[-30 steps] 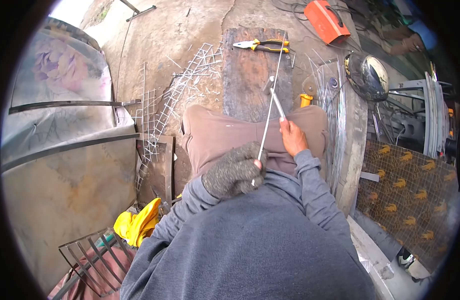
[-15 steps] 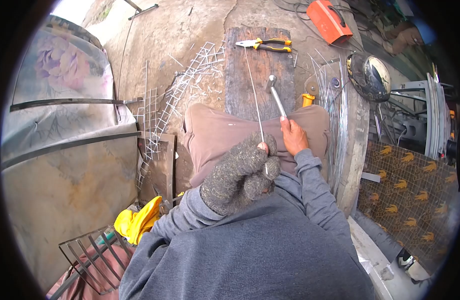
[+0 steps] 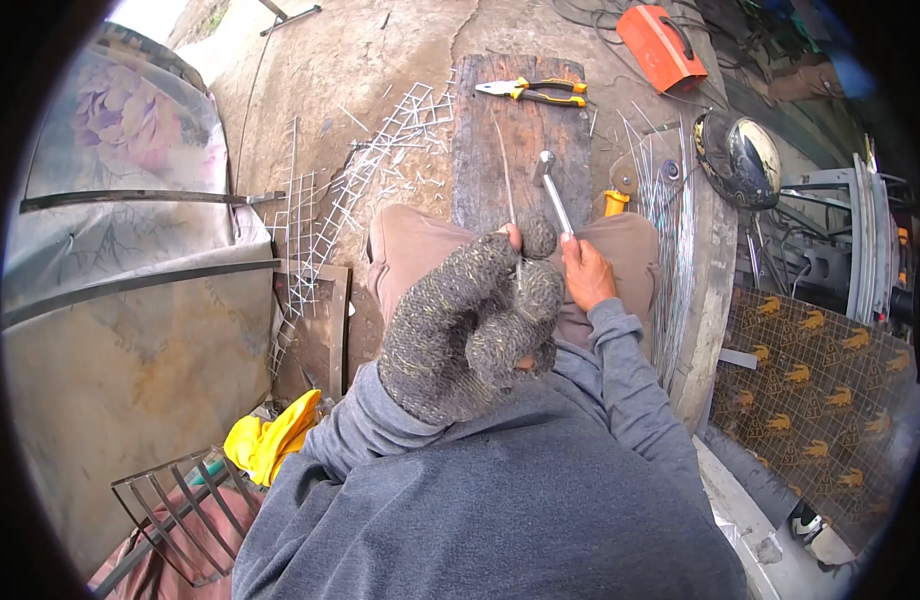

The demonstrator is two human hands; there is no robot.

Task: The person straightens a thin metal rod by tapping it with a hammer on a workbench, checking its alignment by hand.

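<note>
My left hand (image 3: pixel 475 325), in a thick grey knitted glove with a bare thumb tip, is closed on a thin metal rod (image 3: pixel 507 170) that points forward over the wooden board (image 3: pixel 475 150). Bare, my right hand (image 3: pixel 589 275) grips the lower end of a silver hammer-like tool (image 3: pixel 557 203), whose head rests on or just above the board. At the far end of the board lie pliers (image 3: pixel 535 91) with yellow and black handles.
Welded wire grid pieces (image 3: pixel 355 190) and short offcuts lie left of the board. Long thin rods (image 3: pixel 670 270), a welding helmet (image 3: pixel 737 158) and an orange metal box (image 3: pixel 660 47) are on the right. A yellow cloth (image 3: pixel 270 437) is at lower left.
My left hand has moved slightly up and left, nearer the camera, and the rod has shifted with it. My right hand and the tool have hardly moved.
</note>
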